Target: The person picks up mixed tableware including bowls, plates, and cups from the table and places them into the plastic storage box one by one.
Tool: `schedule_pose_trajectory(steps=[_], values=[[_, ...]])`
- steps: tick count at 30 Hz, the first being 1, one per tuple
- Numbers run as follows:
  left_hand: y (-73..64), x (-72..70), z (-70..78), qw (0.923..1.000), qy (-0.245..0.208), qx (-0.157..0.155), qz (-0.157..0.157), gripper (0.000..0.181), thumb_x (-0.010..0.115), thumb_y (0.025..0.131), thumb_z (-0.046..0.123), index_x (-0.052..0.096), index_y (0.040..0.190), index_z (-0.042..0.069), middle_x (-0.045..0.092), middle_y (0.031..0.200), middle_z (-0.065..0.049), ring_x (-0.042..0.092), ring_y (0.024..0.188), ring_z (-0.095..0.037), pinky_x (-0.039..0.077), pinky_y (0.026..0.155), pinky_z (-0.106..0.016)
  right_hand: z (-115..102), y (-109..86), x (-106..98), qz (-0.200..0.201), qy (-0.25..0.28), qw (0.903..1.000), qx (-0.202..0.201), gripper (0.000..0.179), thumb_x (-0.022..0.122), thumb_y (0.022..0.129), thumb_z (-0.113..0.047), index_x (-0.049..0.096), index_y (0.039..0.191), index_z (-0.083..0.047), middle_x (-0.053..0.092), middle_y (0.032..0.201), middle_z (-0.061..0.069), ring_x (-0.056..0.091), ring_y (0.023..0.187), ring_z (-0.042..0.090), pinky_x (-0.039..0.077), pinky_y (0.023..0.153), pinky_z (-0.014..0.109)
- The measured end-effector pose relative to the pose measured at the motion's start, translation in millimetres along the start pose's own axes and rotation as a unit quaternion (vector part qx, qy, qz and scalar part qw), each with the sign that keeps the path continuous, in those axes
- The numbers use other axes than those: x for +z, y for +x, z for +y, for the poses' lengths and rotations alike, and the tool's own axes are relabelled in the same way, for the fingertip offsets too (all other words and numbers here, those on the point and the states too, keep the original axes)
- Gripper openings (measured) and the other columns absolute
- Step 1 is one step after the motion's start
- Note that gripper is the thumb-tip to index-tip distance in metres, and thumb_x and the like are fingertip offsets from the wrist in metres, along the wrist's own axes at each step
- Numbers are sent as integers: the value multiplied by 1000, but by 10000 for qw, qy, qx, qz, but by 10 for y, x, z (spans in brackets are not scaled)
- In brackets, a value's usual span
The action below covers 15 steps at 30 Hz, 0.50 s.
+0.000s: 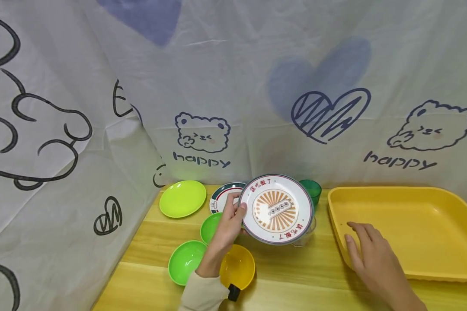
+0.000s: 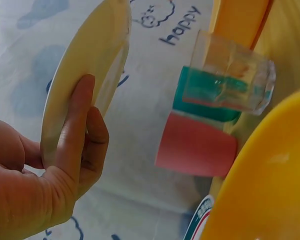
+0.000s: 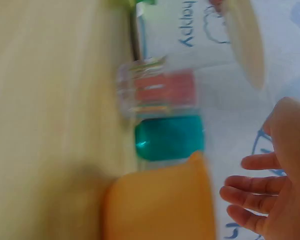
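Observation:
My left hand (image 1: pixel 228 224) pinches the left rim of a white plate (image 1: pixel 276 209) with an orange sunburst print and red lettering. The plate is lifted off the table and tilted, its face toward the head camera. In the left wrist view, the fingers (image 2: pixel 77 120) lie along the plate's underside. My right hand (image 1: pixel 375 259) hovers over the left part of a yellow tray (image 1: pixel 412 233), fingers loosely spread and holding nothing. Behind the lifted plate stand a green cup (image 1: pixel 312 190), a clear cup (image 2: pixel 225 75) and a pink cup (image 2: pixel 195 147).
On the table's left lie a lime plate (image 1: pixel 183 198) and a dark-rimmed plate (image 1: pixel 218 201) at the back. Two green bowls (image 1: pixel 187 261) and a yellow bowl (image 1: pixel 239 268) stand near the left forearm. A printed cloth (image 1: pixel 249 86) hangs behind.

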<state>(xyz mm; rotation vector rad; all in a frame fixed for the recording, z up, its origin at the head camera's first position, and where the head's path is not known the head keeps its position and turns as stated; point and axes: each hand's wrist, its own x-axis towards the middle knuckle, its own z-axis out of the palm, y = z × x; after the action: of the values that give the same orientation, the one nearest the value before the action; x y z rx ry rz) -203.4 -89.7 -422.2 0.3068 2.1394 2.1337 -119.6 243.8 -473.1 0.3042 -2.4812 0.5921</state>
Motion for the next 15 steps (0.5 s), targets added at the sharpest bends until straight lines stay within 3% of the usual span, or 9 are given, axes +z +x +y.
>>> schedule_pose_trajectory(steps=[6,11,15], values=[[-12,114,-35,9998,74,168,-122,34,41,111,12,40,144,6,65,111,-24,58,59,-13,46,46,-23,-175,297,-79,-159,562,9979,280,50,61,104,-22,48,147,-1,53,136,22,54,118,41,49,92,65],[-24,200,-73,9992,154,326,-185,35,43,110,10,43,144,5,66,107,-24,56,56,-13,44,43,-22,-312,455,-63,-435,1132,9917,415,55,59,105,-26,42,151,-1,54,136,19,58,115,37,55,89,58],[-46,278,-85,9983,304,422,-254,34,44,109,10,45,143,5,67,106,-22,58,57,-13,46,44,-23,-390,506,-44,-714,1427,9854,599,58,62,104,-30,43,151,-1,56,134,15,59,113,30,61,84,44]])
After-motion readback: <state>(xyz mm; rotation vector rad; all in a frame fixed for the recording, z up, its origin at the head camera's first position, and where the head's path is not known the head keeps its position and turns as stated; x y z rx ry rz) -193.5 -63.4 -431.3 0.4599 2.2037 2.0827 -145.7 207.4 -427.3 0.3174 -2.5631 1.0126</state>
